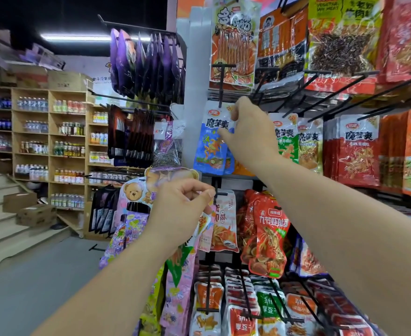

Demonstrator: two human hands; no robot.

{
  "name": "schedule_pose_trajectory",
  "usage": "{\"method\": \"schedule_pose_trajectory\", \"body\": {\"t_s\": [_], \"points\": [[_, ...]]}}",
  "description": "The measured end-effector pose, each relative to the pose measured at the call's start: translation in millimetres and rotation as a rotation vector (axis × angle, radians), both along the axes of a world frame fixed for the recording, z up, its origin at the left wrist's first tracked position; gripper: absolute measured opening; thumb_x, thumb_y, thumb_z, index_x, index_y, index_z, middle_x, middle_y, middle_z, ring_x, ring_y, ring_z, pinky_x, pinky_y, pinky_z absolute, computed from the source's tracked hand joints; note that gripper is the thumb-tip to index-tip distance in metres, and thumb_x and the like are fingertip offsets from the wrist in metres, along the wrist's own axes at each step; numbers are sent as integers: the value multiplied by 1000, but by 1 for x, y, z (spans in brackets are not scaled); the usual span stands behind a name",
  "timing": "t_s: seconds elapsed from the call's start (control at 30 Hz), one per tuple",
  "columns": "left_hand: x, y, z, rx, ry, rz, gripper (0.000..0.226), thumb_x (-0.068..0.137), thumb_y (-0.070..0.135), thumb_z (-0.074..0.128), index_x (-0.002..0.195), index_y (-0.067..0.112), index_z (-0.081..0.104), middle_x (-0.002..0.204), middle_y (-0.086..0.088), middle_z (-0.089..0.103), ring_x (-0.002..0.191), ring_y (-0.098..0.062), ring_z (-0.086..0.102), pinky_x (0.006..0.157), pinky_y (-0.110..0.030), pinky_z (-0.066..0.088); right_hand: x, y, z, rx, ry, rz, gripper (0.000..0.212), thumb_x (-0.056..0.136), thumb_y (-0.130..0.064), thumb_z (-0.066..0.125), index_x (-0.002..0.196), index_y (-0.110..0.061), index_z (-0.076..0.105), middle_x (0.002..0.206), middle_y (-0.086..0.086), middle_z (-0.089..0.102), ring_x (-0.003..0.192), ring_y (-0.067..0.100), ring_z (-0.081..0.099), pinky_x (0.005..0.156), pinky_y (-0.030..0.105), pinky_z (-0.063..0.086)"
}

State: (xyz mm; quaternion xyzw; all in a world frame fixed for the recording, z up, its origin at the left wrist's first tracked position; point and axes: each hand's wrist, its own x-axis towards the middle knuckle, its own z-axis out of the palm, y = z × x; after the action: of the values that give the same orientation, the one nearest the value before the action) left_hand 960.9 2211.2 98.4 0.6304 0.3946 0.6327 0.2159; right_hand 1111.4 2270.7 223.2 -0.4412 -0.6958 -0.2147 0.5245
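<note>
Right hand (248, 132) pinches the top of the blue packet (209, 151), which hangs just below the grip; ease it straight along the peg (221, 98) above, left hand (182, 209) steadying its own pinched lower packet (205, 235).

Bright shop light; ceiling tube (76, 37) glares; wide-angle edges warped, soft.

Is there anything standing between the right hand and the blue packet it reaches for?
Nothing visible does. The right hand pinches the blue packet at its top, just below the black peg. The left hand pinches a small packet lower down.
</note>
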Motion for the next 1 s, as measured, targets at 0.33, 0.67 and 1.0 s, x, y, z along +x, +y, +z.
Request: {"method": "schedule_pose_trajectory", "body": {"t_s": [0.33,0.67,1.0], "points": [[1,0,0,-9,-9,-1,13,96,17,73,85,21,77,63,-4,72,61,-7,66,72,-29,54,9,16,-12,-213,-695,-435,88,95,-71,52,164,-43,3,172,3,-19,158,35,-15,124,66,0],[-1,-13,10,-6,-128,-55,13,94,12,75,88,23,81,73,-1,74,70,-15,65,80,-41,56,15,-31,-28,-88,-179,51,31,105,-28,55,134,-18,64,135,8,60,128,25,52,106,37,41],[20,-62,19,58,-731,-593,39,81,-3,30,93,7,66,54,-9,50,36,-18,35,40,-18,30,20,-124,-138,-664,241,625,40,95,-53,64,123,-26,73,112,-14,75,105,-2,67,98,29,52]]}}
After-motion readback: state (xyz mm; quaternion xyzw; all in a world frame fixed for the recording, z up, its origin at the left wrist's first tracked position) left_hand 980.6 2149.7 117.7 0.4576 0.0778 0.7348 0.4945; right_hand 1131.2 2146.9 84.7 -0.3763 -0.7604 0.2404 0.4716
